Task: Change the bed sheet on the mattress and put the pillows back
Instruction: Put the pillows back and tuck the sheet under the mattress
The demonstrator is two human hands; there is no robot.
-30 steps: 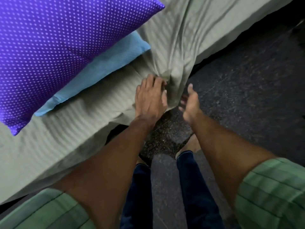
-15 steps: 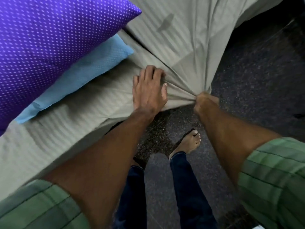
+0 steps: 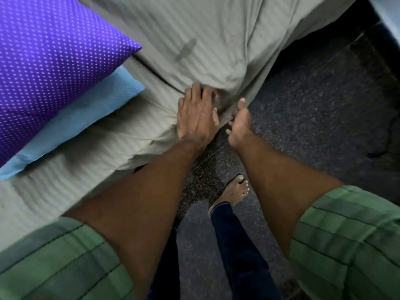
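A grey-green striped bed sheet (image 3: 216, 35) covers the mattress, whose corner points toward me. My left hand (image 3: 195, 114) lies flat on the sheet at that corner, pressing it down, fingers slightly curled over a fold. Just beside the corner is my right hand (image 3: 239, 124), fingers spread and thumb up against the hanging sheet edge, holding nothing. A purple pillow with white dots (image 3: 54, 68) rests on a light blue pillow (image 3: 86, 120) at the left on the bed.
Dark speckled floor (image 3: 313, 131) runs along the bed's right side and under me. My bare foot (image 3: 234, 191) stands close to the mattress corner. A pale object (image 3: 387, 14) shows at the top right edge.
Half a second ago my right hand was pulling a bunch of sheet at the corner; it has let go and opened. The left hand stays pressed on the corner.
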